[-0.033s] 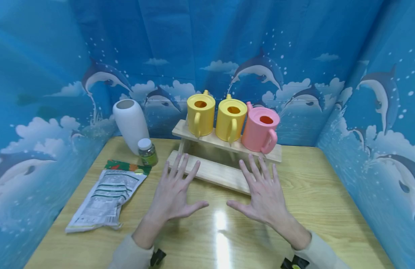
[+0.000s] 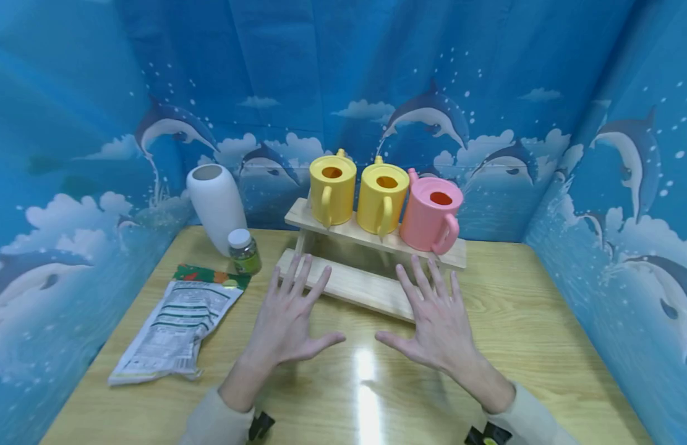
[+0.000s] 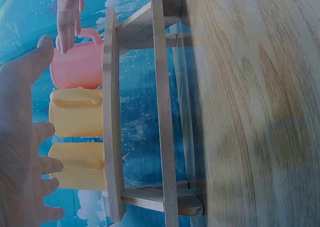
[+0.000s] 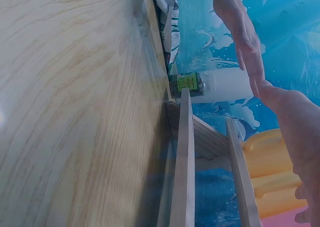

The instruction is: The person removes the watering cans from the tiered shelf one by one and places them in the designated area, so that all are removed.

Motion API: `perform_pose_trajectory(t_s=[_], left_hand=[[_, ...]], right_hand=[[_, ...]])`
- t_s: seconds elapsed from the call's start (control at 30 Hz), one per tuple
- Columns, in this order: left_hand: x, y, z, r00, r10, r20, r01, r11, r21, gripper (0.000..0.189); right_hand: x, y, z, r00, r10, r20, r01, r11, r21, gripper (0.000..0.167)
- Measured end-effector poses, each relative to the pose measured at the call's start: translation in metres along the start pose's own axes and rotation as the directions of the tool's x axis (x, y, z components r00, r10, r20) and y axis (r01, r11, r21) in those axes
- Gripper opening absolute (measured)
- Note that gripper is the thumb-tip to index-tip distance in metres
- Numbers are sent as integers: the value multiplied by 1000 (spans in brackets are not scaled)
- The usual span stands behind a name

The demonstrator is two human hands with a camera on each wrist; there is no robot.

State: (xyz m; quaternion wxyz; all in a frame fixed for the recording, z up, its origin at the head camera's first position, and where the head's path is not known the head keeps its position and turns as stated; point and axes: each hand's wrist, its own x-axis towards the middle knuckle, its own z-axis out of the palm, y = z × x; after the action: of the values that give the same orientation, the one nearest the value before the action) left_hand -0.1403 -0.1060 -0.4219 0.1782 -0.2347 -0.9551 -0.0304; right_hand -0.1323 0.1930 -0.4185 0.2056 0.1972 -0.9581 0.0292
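My left hand (image 2: pixel 284 321) is held above the table with its fingers spread, in front of the left part of a two-tier wooden rack (image 2: pixel 371 290). Opposite it, my right hand (image 2: pixel 440 324) is spread the same way near the rack's right end. Neither hand holds anything, and the thumbs point at each other with a gap between. On the rack's upper tier stand a yellow watering can (image 2: pixel 333 194), a second yellow watering can (image 2: pixel 379 204) and a pink watering can (image 2: pixel 426 216), spouts toward the back. The left wrist view shows both hands raised off the tabletop.
Left of the rack stand a white vase (image 2: pixel 217 207) and a small jar (image 2: pixel 245 252) with a white lid. A printed plastic bag (image 2: pixel 179 321) lies at the table's left side. Dolphin-patterned curtains (image 2: pixel 354 74) enclose the table (image 2: pixel 521 346) at the back and both sides.
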Motion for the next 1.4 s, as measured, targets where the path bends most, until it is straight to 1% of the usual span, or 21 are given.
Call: perform_pose_trajectory(t_s=[0.1,0.23,0.5,0.63,0.7,0.77,0.83,0.87,0.9,0.93,0.97,1.0,1.03,1.13,1.17,1.2,1.23,1.27,1.33,1.37,1.4], left_hand=[[0,0,1,1000,8,-23,-8,1000,-9,113],[-1,-1,2,998,20,-53,-21,1000,-22,116],[-2,-1,3,1000,17,-18,-17,1000,-15,113],[-2,-2,3,999,21,-31,-22,999,-24,113],[1,-3,2,999,18,-43,-20,998,-52,112],[5,-6,-1,999,3,-37,-7,994,-107,112],[10,-10,-4,999,-31,-21,27,981,-193,110],[13,-13,-5,999,-54,-5,51,969,-241,108],[17,-17,-7,996,-82,17,84,951,-297,105],[21,-21,-9,992,-113,47,122,927,-354,103],[25,-25,-11,987,-142,74,160,901,-403,100],[30,-30,-13,980,-174,98,200,867,-456,96],[35,-35,-14,970,-209,124,243,830,-503,93],[50,-51,-15,932,-301,200,358,698,-619,86],[55,-57,-14,922,-323,212,380,656,-652,83],[59,-63,-13,911,-348,223,400,607,-687,80],[64,-69,-12,901,-366,231,413,565,-715,78],[68,-75,-10,896,-378,232,415,529,-741,75],[75,-86,-7,890,-403,215,405,479,-779,68],[78,-90,-5,885,-417,206,401,459,-793,65],[81,-94,-3,877,-433,206,405,438,-803,63]], right_hand=[[0,0,0,1000,-2,-9,2,1000,1,120],[1,1,-1,1000,-2,-25,2,1000,1,121],[1,2,-3,1000,7,-18,-8,1000,-13,120],[2,4,-4,1000,8,-13,-8,1000,-10,120],[2,6,-7,1000,5,-17,-5,1000,2,119],[3,9,-10,1000,1,-30,0,1000,24,118],[3,12,-15,999,1,-52,2,998,66,116],[3,15,-17,998,3,-65,3,996,92,115],[3,17,-20,997,8,-77,1,992,123,113],[4,19,-22,996,18,-89,-4,988,155,110],[4,22,-25,994,31,-102,-11,981,192,108],[4,25,-27,992,44,-116,-16,972,235,105],[5,28,-29,990,63,-127,-26,961,276,102],[7,38,-36,979,124,-160,-49,912,408,95],[8,41,-39,975,150,-166,-61,893,446,92],[8,44,-42,970,175,-169,-74,874,481,89],[9,47,-44,965,199,-173,-86,858,506,85],[10,50,-47,959,221,-175,-95,838,537,80],[12,55,-51,949,270,-165,-122,794,596,70],[13,58,-53,943,293,-158,-135,771,623,65],[15,61,-55,937,313,-151,-145,747,649,62]])
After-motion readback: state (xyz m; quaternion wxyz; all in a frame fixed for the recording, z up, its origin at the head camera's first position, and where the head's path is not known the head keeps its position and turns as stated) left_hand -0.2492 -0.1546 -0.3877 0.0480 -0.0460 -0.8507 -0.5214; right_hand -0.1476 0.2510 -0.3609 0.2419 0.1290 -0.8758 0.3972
